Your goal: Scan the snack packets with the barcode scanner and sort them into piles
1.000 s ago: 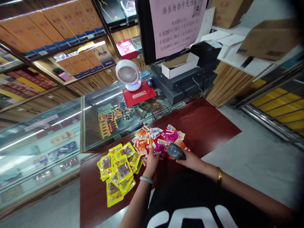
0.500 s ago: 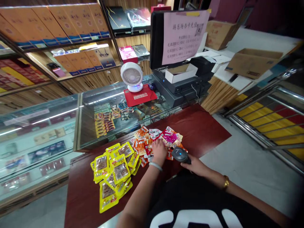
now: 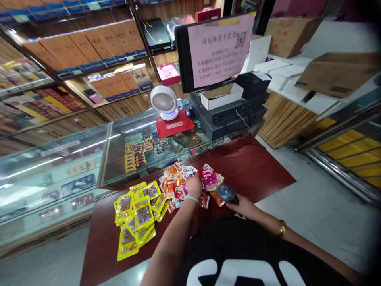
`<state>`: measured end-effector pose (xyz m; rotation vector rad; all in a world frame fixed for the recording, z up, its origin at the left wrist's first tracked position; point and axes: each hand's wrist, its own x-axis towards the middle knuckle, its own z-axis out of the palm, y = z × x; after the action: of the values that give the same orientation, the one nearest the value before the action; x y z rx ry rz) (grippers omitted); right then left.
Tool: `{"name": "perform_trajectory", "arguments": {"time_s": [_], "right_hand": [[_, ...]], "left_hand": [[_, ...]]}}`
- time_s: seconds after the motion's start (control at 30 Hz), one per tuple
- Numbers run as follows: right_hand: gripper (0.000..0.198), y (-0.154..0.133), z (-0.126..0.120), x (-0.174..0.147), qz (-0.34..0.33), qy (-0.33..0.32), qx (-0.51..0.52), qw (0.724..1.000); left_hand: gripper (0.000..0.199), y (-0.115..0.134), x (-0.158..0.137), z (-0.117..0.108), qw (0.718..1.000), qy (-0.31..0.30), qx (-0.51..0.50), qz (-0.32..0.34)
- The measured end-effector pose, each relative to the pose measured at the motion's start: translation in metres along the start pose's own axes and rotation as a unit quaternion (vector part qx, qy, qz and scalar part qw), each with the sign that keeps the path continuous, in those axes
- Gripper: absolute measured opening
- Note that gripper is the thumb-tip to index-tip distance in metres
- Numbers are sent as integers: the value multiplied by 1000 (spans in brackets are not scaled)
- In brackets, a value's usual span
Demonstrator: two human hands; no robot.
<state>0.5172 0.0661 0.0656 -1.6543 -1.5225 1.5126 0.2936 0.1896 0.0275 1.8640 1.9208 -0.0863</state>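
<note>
My left hand [image 3: 194, 186] is closed at the pile of small orange, white and pink snack packets [image 3: 170, 186]. Its fingers are curled at the edge of a white snack packet [image 3: 189, 171], though the fingertips are partly hidden. In my right hand [image 3: 244, 206] is a dark barcode scanner [image 3: 225, 193] with a blue light on top, its head beside the right edge of the pile. Left of that pile lie several yellow snack packets [image 3: 143, 214] with clear windows, overlapping one another on the dark red tabletop [image 3: 253, 167].
Behind the tabletop stands a glass display case [image 3: 114, 159] with small goods inside. On it are a white fan [image 3: 164, 99], a red mat [image 3: 175, 126] and a monitor [image 3: 182, 59] with a pink notice. Metal railings [image 3: 336, 167] run at the right.
The view has shifted a little. My left hand's fingers, spread over the packets before, are now curled together at the white packet. My right hand still holds the scanner.
</note>
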Motion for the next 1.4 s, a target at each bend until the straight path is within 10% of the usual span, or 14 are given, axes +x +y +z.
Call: {"name": "perform_trajectory", "arguments": {"time_s": [0.33,0.57,1.1,1.4], "right_hand": [[61,35,-40,27,-52,-40,33,997],[57,51,-67,33,-65,-62,38,995],[56,40,-74,45,-87,-57,70,992],[60,53,-67,37,-38,-35,67,996]], "left_hand": [[69,39,5,13,997,38,54,-35],[45,42,2,18,996,46,49,-52],[15,9,-16,28,922,78,-369,-82],[34,72,-2,25,880,-51,-472,-3]]}}
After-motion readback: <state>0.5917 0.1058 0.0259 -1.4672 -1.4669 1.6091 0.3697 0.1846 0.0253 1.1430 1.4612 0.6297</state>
